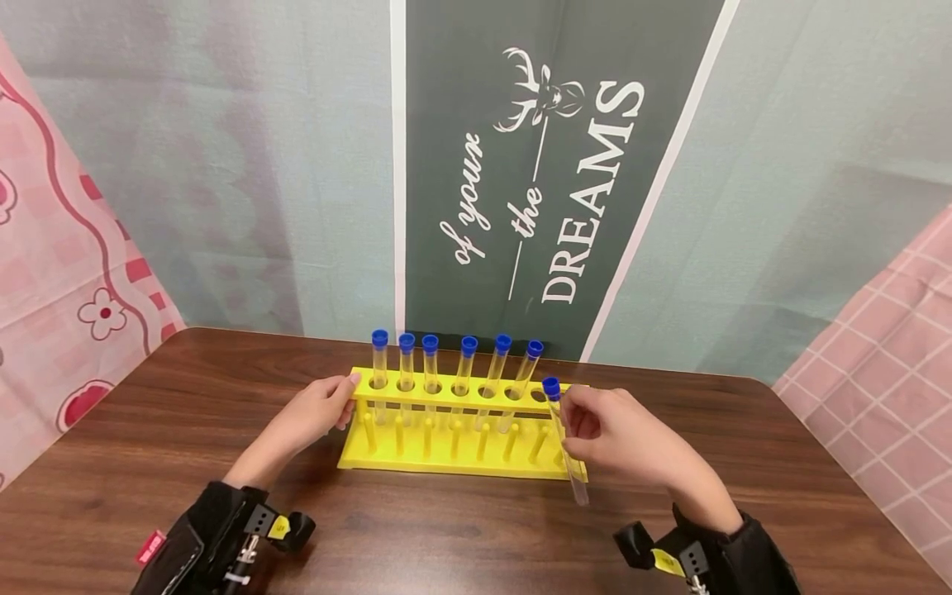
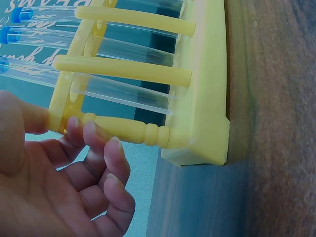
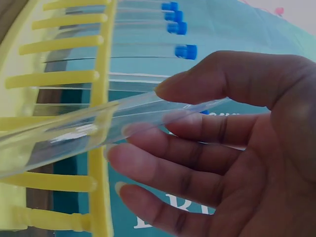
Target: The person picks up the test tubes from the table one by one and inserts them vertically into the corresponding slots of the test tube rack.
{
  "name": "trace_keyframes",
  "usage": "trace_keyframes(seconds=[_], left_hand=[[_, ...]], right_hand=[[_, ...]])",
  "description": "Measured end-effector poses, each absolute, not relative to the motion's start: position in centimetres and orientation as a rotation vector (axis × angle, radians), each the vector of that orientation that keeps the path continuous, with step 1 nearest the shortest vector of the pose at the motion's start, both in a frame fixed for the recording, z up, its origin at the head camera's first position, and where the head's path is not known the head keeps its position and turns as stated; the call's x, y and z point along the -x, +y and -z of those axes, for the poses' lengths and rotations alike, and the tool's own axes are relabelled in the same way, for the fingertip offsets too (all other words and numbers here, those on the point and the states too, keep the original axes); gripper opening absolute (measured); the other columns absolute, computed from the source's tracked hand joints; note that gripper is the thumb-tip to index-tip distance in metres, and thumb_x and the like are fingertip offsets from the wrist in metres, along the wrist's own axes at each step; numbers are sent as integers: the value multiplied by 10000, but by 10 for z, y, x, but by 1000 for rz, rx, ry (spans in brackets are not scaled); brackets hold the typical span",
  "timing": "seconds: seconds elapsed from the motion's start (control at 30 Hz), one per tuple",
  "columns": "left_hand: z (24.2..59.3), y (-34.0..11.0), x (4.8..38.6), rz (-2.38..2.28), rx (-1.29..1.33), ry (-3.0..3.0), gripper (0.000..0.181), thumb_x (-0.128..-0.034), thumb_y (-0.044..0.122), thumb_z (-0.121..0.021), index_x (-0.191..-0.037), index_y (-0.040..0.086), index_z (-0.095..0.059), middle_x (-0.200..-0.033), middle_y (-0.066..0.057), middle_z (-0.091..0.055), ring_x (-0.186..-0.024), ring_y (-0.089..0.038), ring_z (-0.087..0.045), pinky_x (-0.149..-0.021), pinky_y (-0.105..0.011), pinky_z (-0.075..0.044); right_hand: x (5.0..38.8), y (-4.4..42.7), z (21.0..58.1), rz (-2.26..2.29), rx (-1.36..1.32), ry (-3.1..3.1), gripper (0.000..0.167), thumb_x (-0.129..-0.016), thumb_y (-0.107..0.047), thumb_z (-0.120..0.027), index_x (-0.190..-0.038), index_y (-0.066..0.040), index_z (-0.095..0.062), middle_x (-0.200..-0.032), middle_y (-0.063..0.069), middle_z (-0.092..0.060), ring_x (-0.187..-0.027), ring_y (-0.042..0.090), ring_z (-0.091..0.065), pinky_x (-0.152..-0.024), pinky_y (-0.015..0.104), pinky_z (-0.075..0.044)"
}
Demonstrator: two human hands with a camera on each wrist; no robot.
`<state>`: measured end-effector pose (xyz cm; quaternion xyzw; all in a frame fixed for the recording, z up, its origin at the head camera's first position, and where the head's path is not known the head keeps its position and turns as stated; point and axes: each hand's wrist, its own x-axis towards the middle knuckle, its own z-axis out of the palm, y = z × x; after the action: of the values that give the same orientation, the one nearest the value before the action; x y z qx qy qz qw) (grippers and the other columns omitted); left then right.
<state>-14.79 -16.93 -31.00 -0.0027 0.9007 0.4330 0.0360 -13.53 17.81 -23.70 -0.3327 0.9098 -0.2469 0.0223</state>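
A yellow test tube rack [image 1: 461, 464] stands on the table, with several blue-capped clear test tubes [image 1: 467, 364] in its holes, some leaning right. My left hand [image 1: 316, 411] holds the left end of the rack's top bar; in the left wrist view the thumb and index finger pinch that bar [image 2: 60, 106] beside the end post. At the other end, my right hand [image 1: 628, 434] pinches one test tube [image 1: 577, 486] between thumb and fingers. This tube tilts in front of the rack, outside its holes, blue cap up. Its lower end is cut off in the right wrist view [image 3: 64, 133].
Upright yellow pegs [image 1: 427, 438] line the rack's base. Brown wood-grain table [image 1: 446, 537] surrounds the rack. Behind it hangs a grey-green cloth [image 1: 476, 314] with white lettering and a deer head. Pink patterned cloths [image 1: 67, 248] hang at the sides.
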Motion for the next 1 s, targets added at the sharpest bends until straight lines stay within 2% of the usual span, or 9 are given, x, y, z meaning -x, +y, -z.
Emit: trace_keyframes(seconds=[0.63,1.0], left_hand=[[310,-169,147,-1332,-22,2775,424,-996,353,-332,-771,26,-482,-637,-59,-448,-600,-211,-440,-554,-297,-324],[311,-170,148,-1335,4,2764,445,-994,369,-323,-774,19,-489,-636,-58,-452,-579,-193,-414,-555,-289,-320]], right_hand=[[146,178,213,996,826,2905,80,-784,-11,-601,-824,-50,-543,-717,16,-553,-651,157,-538,-568,264,-443],[152,173,205,1130,674,2981,107,-826,-60,-622,-890,-15,-548,-784,64,-595,-708,181,-567,-614,302,-463]])
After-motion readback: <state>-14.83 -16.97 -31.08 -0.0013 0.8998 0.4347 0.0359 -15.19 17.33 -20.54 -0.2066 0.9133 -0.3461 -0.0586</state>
